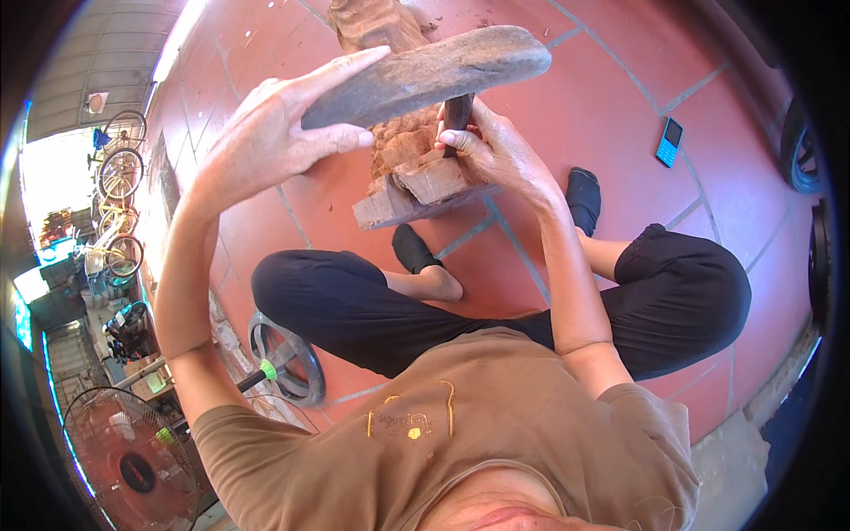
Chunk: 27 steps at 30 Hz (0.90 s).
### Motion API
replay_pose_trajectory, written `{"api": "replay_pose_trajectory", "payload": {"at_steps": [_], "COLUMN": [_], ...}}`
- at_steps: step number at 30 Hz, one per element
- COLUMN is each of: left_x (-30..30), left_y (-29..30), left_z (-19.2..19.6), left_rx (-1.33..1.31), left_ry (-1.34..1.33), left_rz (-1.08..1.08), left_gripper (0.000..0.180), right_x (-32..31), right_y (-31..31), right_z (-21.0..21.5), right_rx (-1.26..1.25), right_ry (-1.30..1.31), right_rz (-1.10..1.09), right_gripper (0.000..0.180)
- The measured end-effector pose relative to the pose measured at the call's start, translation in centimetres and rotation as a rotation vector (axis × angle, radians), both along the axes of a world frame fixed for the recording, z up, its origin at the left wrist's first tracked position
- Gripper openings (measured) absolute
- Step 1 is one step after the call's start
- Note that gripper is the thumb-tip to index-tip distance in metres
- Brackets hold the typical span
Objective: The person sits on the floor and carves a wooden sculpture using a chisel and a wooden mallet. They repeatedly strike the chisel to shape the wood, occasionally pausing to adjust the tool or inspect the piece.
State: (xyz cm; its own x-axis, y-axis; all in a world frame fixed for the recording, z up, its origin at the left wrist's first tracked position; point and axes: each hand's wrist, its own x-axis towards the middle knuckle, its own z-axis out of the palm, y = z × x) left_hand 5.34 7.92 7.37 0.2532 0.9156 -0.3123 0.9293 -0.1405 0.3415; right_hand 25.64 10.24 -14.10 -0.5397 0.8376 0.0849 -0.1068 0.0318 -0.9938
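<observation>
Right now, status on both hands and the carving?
Left hand grips wooden mallet, raised. Right hand holds chisel against wood carving on red tile floor. Nothing between mallet and chisel.

The chisel (458,112) shows only a short dark stretch of handle; its tip is hidden behind the right hand (492,146) and its top behind the wooden mallet (429,73). The carving (403,150) is cut off by the top edge. The phone (669,142) screen is too small to read.
</observation>
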Motion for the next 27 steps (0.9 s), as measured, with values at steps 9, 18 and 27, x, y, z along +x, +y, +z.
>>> {"api": "replay_pose_trajectory", "payload": {"at_steps": [9, 18, 27], "left_x": [2.1, 2.7, 3.3], "left_y": [1.0, 1.1, 2.2], "left_z": [1.7, 0.5, 0.8], "left_rx": [0.204, 0.333, 0.200], "left_ry": [-0.079, -0.265, 0.129], "left_rz": [0.066, 0.011, -0.197], "left_gripper": [0.070, 0.071, 0.070], "right_x": [1.8, 1.9, 1.7], "right_y": [1.1, 1.1, 1.1], "right_z": [-1.6, -2.2, -2.1], "right_rx": [-0.201, -0.208, -0.237], "right_ry": [0.165, 0.208, 0.217], "right_rz": [0.042, 0.062, 0.056], "right_gripper": [0.019, 0.020, 0.019]}}
